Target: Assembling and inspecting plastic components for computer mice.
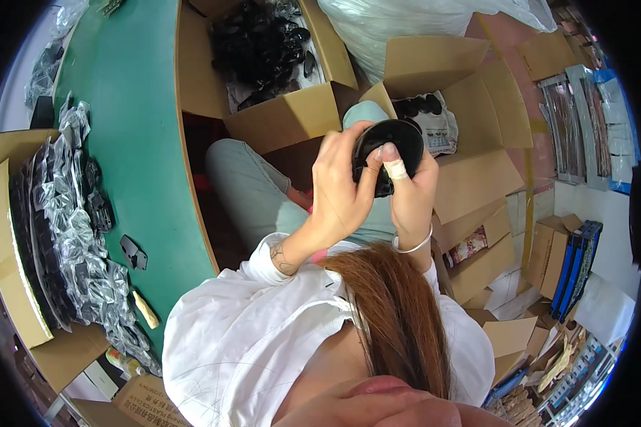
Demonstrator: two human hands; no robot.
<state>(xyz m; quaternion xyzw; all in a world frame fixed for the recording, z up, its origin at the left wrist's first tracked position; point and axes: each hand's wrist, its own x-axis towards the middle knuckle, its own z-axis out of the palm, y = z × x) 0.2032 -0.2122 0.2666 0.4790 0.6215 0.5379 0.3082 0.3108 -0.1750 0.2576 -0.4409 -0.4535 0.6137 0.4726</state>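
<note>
My two hands hold a glossy black rounded plastic part (400, 132) up in front of me, above my lap. My left hand (338, 181) is closed around its left edge, the thumb pressed on its face. From the right, my right hand (414, 203) grips the same part, its bandaged thumb meeting the left thumb over the middle. Another dark piece shows at the lower edge of the part, partly hidden by the fingers; whether it is separate I cannot tell.
A green table (132, 142) at left carries a small black part (133, 252), a pale-handled tool (145, 309) and a box of plastic-wrapped black parts (85, 235). Ahead, an open carton (288, 121) holds black pieces. Another open carton (477, 181) at right holds several black ovals (420, 105).
</note>
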